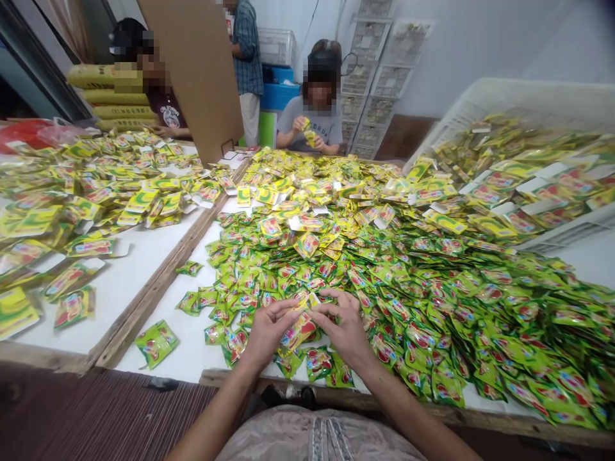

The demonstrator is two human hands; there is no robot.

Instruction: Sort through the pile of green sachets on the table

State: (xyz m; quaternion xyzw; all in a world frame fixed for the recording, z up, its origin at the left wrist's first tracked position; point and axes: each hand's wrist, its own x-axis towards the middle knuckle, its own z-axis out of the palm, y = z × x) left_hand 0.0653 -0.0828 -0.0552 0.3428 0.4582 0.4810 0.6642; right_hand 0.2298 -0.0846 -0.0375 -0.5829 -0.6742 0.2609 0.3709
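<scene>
Between my two hands, close to the table's front edge, is a small yellow box [298,331] with a red picture and a white flap at its upper end. My left hand [270,330] grips its left side, fingers bent over the top. My right hand [343,323] pinches the flap end with thumb and fingers. Green packets [319,363] with red pictures lie under and around both hands. Whether a packet is inside the box I cannot tell. A single green packet [157,344] lies apart to the left.
A large heap of green packets [461,307] spreads to the right. Yellow boxes [331,186] are piled behind it, and a white crate [552,240] of them tips in from the right. A wooden strip [168,269] divides the table. Across it a person [317,115] holds a yellow box.
</scene>
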